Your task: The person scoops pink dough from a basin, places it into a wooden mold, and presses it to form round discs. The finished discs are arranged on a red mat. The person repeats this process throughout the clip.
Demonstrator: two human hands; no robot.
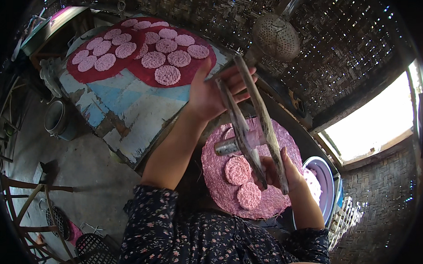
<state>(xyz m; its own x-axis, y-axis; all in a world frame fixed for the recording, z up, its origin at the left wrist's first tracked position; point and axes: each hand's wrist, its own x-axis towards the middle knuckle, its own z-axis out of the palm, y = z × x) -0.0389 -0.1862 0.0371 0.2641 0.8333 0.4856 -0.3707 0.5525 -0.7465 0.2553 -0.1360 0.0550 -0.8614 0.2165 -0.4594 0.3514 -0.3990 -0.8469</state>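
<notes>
A hand press (pixel 244 125) with two long wooden handles and a metal cylinder is tilted above a round pink woven mat (pixel 223 196). Pink dough shows between the handles beside the cylinder. My right hand (pixel 291 174) grips the lower ends of the handles. At their upper ends, my left hand (pixel 208 96) is open, thumb apart and fingers stretched out behind the wood; whether they touch it I cannot tell. Beneath the press, a coiled pink noodle disc (pixel 238 170) lies on the mat, with another noodle disc (pixel 248 196) nearer to me. Part of a third is hidden behind the press.
Red round sheets (pixel 139 71) bearing several pink discs cover part of a worn blue-white table (pixel 123 135). A basin (pixel 325 174) with pink dough stands at right. A perforated ladle (pixel 276 36) hangs on the woven wall. A bucket (pixel 57 119) and wooden chair (pixel 26 229) stand left.
</notes>
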